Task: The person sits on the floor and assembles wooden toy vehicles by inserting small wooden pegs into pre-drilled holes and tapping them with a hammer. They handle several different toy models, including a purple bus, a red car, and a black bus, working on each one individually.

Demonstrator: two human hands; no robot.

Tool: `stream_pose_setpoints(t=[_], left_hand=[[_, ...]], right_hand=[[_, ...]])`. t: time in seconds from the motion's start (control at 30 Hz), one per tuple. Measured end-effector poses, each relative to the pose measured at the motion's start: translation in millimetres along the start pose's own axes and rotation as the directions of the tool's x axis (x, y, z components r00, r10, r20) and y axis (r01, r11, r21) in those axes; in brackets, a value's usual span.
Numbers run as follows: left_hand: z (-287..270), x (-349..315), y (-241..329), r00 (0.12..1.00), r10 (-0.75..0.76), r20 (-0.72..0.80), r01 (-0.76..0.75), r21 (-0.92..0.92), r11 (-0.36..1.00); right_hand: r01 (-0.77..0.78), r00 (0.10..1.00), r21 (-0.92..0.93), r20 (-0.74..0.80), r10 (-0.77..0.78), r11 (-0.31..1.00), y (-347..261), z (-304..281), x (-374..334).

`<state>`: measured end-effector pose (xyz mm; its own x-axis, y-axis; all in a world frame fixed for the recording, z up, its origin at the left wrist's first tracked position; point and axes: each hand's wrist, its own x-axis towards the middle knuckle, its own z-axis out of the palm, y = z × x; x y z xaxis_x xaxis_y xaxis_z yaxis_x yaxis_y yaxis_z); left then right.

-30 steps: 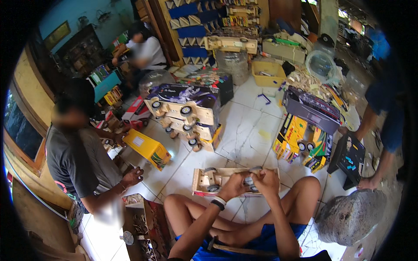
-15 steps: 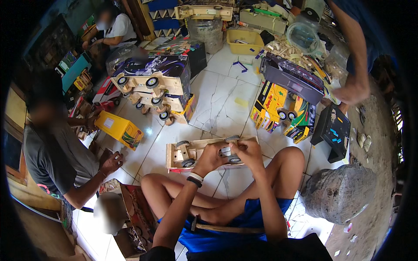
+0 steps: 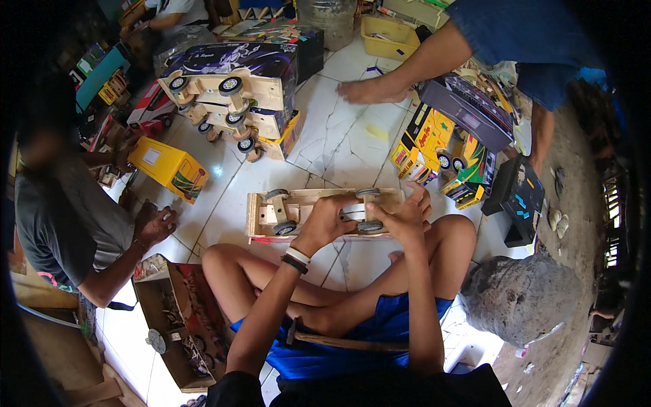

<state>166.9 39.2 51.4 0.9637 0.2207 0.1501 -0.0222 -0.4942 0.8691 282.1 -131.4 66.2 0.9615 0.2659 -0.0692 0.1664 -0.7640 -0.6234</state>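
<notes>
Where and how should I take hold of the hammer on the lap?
Probably the middle of its slim wooden handle, from above: the hammer lies crosswise over the blue shorts, uncovered along the middle, with its dark head at the left end and the right forearm by the other.

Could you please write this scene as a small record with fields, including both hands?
Main object: wooden toy vehicle, wheels up, on tiled floor
Left hand: at the toy, left of its right-end axle; exact grip unclear
Right hand: fingers spread, thumb by that axle
Lap: hammer lying across blue shorts
Left side: open carton holding small parts
Co-worker: beside yellow boxy toy
</notes>
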Motion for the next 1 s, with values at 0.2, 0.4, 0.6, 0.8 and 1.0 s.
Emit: stream_pose_setpoints(t=[0.2, 0.4, 0.6, 0.8, 1.0], left_hand=[[4.8, 0.7, -8.0, 0.999, 0.029, -0.02, -0.028, 0.038, 0.999], [5.3, 1.1, -11.1, 0.995, 0.074, -0.074, -0.075, -0.008, 0.997], [1.0, -2.9, -9.3, 0.999, 0.025, -0.026, -0.025, 0.002, 1.0], [0.8, -2.4, -8.7, 0.995, 0.088, -0.038, -0.086, 0.07, 0.994], [1.4, -2.1, -6.6, 0.999, 0.048, -0.005, -0.048, -0.01, 0.999]], right_hand=[[-0.103, 0.985, -0.07, 0.131, 0.111, 0.992, 32.5, 12.5, 15.5], [-0.079, 0.992, -0.121, 0.091, 0.091, 0.989, 49.0, 17.6, 19.5], [-0.044, 0.995, -0.053, 0.085, 0.048, 0.998, 50.7, 23.3, 20.4], [0.302, 0.923, 0.03, -0.258, -0.284, 0.953, 30.3, 5.3, 5.5], [0.23, 0.964, 0.129, 0.105, -0.244, 0.965, 2.8, -7.7, -7.0]])
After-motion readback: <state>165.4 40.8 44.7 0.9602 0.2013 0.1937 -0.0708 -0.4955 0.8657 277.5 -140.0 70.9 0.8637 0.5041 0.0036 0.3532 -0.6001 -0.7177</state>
